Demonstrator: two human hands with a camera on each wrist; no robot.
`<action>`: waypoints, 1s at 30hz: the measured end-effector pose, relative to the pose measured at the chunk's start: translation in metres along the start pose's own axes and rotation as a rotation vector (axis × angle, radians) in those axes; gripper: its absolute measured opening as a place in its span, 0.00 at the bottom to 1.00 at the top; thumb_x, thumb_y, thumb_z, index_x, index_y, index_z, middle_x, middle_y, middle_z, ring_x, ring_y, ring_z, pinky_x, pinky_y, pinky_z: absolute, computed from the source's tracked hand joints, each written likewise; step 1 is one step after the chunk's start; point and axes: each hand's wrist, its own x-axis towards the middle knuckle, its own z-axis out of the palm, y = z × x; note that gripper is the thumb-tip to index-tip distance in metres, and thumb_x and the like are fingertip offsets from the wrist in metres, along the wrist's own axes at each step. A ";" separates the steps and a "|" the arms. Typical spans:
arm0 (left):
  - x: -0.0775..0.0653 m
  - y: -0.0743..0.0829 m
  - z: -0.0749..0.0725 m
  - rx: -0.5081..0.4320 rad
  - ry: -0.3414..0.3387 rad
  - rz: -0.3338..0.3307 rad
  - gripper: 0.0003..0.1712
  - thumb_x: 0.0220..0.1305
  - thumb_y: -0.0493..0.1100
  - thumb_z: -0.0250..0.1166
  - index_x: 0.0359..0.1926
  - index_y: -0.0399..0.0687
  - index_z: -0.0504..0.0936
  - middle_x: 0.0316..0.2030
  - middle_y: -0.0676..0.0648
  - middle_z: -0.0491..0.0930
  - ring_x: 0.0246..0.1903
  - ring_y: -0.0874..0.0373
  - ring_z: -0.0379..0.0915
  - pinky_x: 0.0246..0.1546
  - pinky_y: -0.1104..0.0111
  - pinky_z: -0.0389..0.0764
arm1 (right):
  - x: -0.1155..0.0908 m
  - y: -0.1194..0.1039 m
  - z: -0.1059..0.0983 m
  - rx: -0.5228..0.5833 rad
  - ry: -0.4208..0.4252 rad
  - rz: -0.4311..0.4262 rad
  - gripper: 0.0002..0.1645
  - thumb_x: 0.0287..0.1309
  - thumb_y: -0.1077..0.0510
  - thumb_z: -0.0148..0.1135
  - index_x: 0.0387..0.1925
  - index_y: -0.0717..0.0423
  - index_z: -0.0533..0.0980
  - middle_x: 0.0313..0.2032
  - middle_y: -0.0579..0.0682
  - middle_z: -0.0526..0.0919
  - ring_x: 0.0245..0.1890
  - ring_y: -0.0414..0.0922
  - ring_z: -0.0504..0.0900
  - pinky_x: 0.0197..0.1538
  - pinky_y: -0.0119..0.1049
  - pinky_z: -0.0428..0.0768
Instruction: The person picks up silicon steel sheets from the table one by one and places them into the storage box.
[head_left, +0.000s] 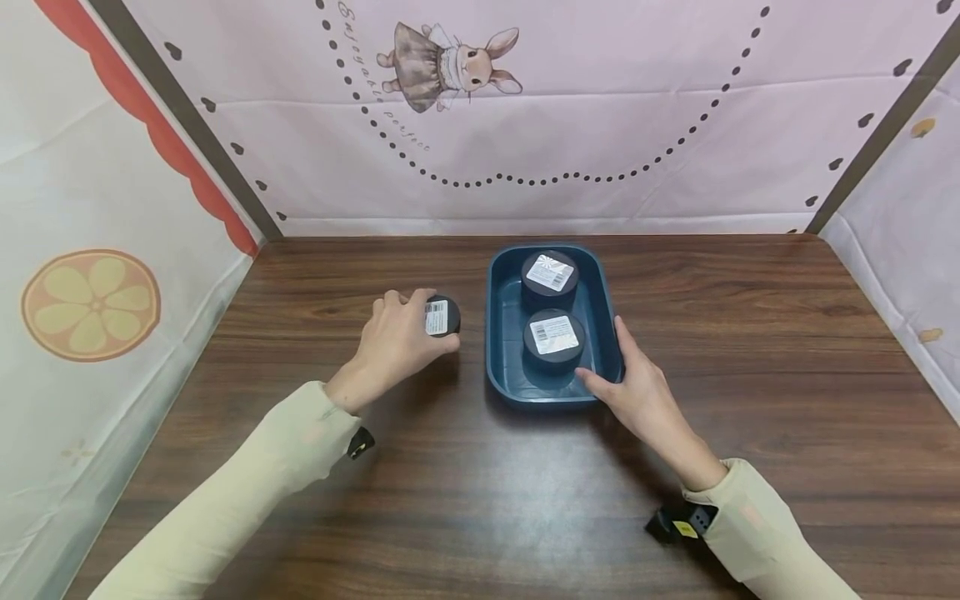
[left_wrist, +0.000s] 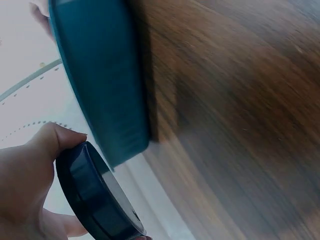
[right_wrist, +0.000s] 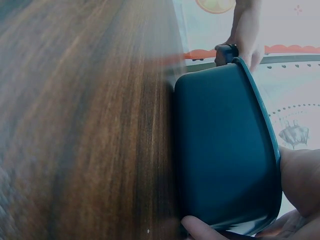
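Note:
My left hand [head_left: 396, 333] grips a round black jar [head_left: 450, 315] by its sides, just left of a blue plastic bin. The jar bears a white barcode label on top in the head view. In the left wrist view this dark jar [left_wrist: 95, 195] is tilted and held above the wooden table. My right hand [head_left: 641, 387] holds the blue bin [head_left: 502, 379] at its near right corner, thumb over the rim and fingers along the outer wall. Two similar black jars stand inside the bin, a far jar [head_left: 550, 296] and a near jar [head_left: 553, 358], labels up.
The bin rests on a brown wooden table [head_left: 465, 500]. Behind the table hangs a pale pink cloth [head_left: 600, 100] with a printed rabbit and dotted line. A white cloth [head_left: 82, 183] with an orange-slice print borders the left side, and another white cloth the right.

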 end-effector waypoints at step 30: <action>-0.013 0.051 0.004 -0.042 0.040 0.108 0.47 0.51 0.65 0.72 0.67 0.48 0.73 0.46 0.38 0.73 0.46 0.45 0.67 0.42 0.58 0.73 | 0.000 0.001 0.000 0.005 0.009 -0.011 0.58 0.63 0.44 0.64 0.80 0.55 0.40 0.76 0.66 0.55 0.73 0.64 0.61 0.72 0.61 0.63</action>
